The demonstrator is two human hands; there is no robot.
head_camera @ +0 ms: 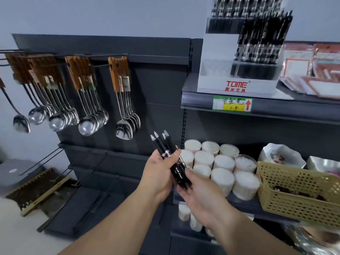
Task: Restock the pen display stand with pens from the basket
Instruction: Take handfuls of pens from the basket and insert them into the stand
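A: Two shelves matter here. On the front edge of the upper shelf [272, 105] stands the pen display stand [237, 85]. It is glossy white with clear stepped tiers. The stocked pens [261, 43] stand upright on its right side, and the left part looks empty to me.

B: And the basket?

A: The basket [294, 197] is yellow plastic with many small holes. It sits at the front edge of the lower shelf [253, 203], to the right of both hands. Something dark lies in it, probably more pens.

B: Where are the pens to load?

A: The left hand [158, 173] is wrapped around the middle of the bundle of pens [165, 146]. The right hand [200, 194] closes on its lower ends. The bundle's long axis runs from lower right to upper left, with the silver tips [156, 134] on top.

B: So what decides the next move?

A: The stand lies above and to the right of the bundle, well apart. I judge the right hand is nearer to it.
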